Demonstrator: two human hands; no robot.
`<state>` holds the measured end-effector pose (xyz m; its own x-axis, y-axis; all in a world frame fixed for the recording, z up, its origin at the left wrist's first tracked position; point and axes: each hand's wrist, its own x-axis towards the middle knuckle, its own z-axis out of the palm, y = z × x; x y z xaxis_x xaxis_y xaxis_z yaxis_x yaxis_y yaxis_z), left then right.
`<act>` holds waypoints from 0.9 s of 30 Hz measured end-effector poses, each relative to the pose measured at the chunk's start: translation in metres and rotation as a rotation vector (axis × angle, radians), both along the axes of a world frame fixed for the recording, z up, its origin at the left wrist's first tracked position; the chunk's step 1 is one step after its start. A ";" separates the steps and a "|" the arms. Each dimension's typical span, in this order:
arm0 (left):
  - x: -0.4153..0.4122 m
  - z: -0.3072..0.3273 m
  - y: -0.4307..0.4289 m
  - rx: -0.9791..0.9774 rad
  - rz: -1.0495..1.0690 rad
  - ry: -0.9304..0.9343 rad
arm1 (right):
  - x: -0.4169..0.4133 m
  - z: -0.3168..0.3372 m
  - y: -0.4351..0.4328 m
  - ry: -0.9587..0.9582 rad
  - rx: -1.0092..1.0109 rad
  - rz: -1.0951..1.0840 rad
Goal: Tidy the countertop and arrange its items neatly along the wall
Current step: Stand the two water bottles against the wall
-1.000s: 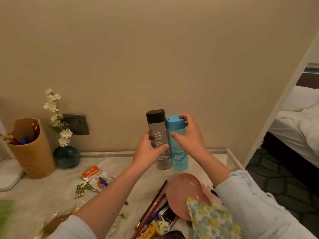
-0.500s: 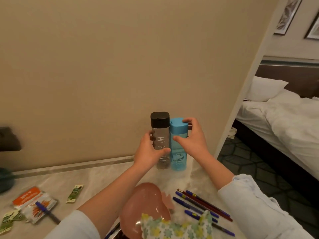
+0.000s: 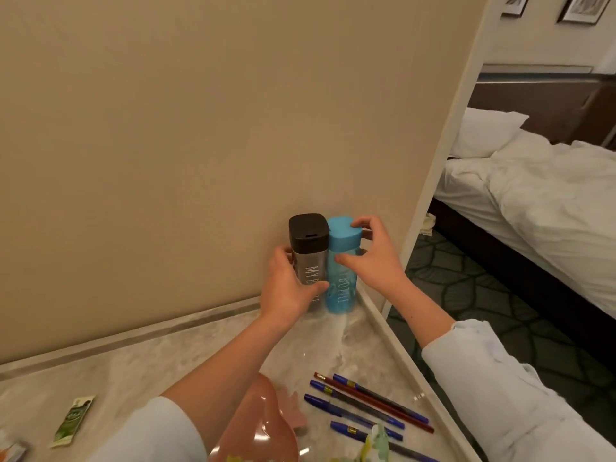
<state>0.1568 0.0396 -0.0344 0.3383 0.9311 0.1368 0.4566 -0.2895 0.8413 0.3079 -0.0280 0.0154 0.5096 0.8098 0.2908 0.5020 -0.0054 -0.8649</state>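
The grey bottle with a black cap [image 3: 309, 241] and the blue bottle [image 3: 342, 290] stand upright, touching, in the far right corner of the marble surface [image 3: 160, 368] against the wall [image 3: 200, 145]. The left hand [image 3: 289, 290] wraps around the grey one. The right hand [image 3: 378, 260] pinches the blue one below its cap. Pens [image 3: 363, 406] lie near right, beside a pink plate [image 3: 263, 426].

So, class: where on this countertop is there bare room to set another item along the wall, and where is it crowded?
Bare countertop runs along the wall left of the grey bottle, back from the green sachet. A smaller patch lies between the blue bottle and the pens. Crowded: the near edge, with pens and pink bowl.
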 end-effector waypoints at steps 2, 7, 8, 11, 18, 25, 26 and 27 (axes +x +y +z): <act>0.001 -0.004 -0.001 0.010 0.010 0.008 | 0.000 -0.003 -0.001 0.012 0.014 0.011; 0.005 -0.008 -0.007 0.025 -0.014 0.047 | 0.002 -0.012 -0.011 0.056 0.023 -0.017; 0.005 -0.010 -0.008 0.018 -0.016 0.055 | 0.002 -0.014 -0.013 0.069 0.006 -0.017; 0.007 -0.015 -0.009 0.000 -0.012 0.053 | 0.002 -0.023 -0.017 0.094 -0.070 -0.021; 0.011 -0.017 -0.002 0.002 -0.041 0.113 | 0.003 -0.046 -0.013 0.061 -0.300 -0.074; 0.016 -0.017 0.004 0.034 0.017 0.108 | 0.002 -0.049 -0.012 0.005 -0.267 -0.127; 0.016 -0.017 0.004 0.039 0.019 0.111 | 0.002 -0.050 -0.012 0.005 -0.263 -0.131; 0.015 -0.017 0.003 0.044 0.020 0.113 | 0.001 -0.050 -0.013 0.007 -0.263 -0.135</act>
<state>0.1718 0.0428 -0.0517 0.3354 0.9317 0.1396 0.5536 -0.3148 0.7710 0.3089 -0.0407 -0.0346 0.6194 0.7814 0.0757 0.4751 -0.2963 -0.8285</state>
